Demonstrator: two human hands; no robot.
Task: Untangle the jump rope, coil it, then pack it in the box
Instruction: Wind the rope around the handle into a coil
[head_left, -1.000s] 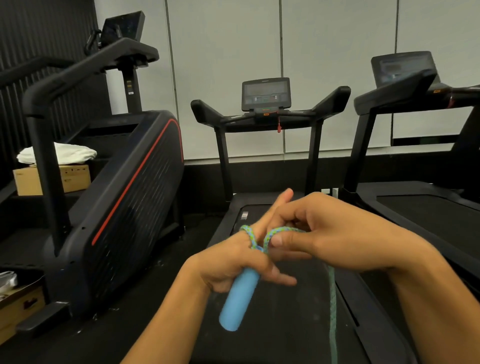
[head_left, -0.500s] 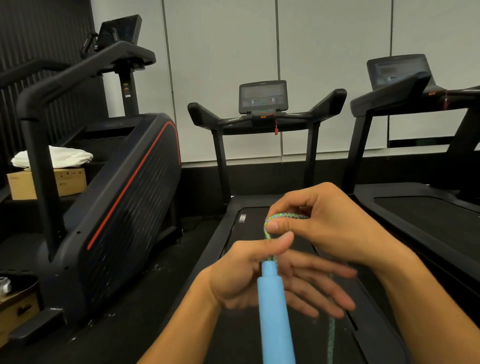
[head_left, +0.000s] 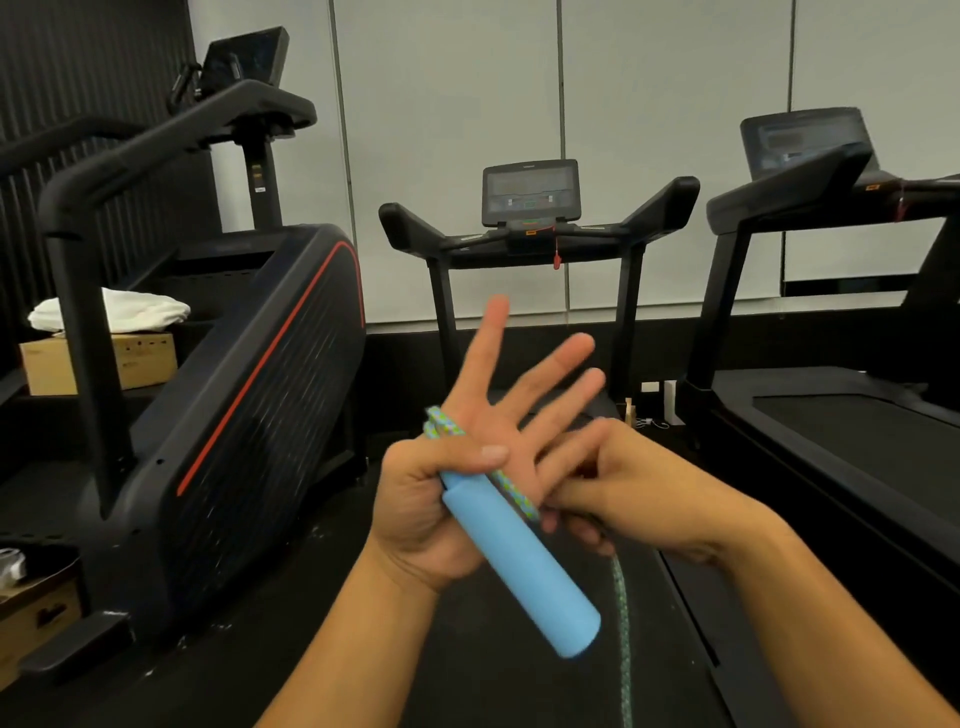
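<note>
My left hand (head_left: 467, 467) is raised with its fingers spread, and its thumb pins the light blue handle (head_left: 524, 566) of the jump rope against the palm. The handle slants down to the right. The green-and-blue braided rope (head_left: 441, 426) loops round the base of my left index finger and runs along the handle. My right hand (head_left: 639, 493) is closed on the rope just right of the handle. Below that hand the rope (head_left: 621, 597) hangs straight down out of view. The other handle is not visible.
A black stair-climber (head_left: 234, 389) stands at the left with a cardboard box (head_left: 98, 361) and a white towel (head_left: 135, 312) on its steps. A treadmill (head_left: 535, 234) is straight ahead, another treadmill (head_left: 831, 415) at the right. A second cardboard box (head_left: 31, 618) sits at the lower left.
My left hand has opened its fingers upward and tilted the handle down to the right. The rope now wraps the left index finger, and my right hand has moved lower along the rope.
</note>
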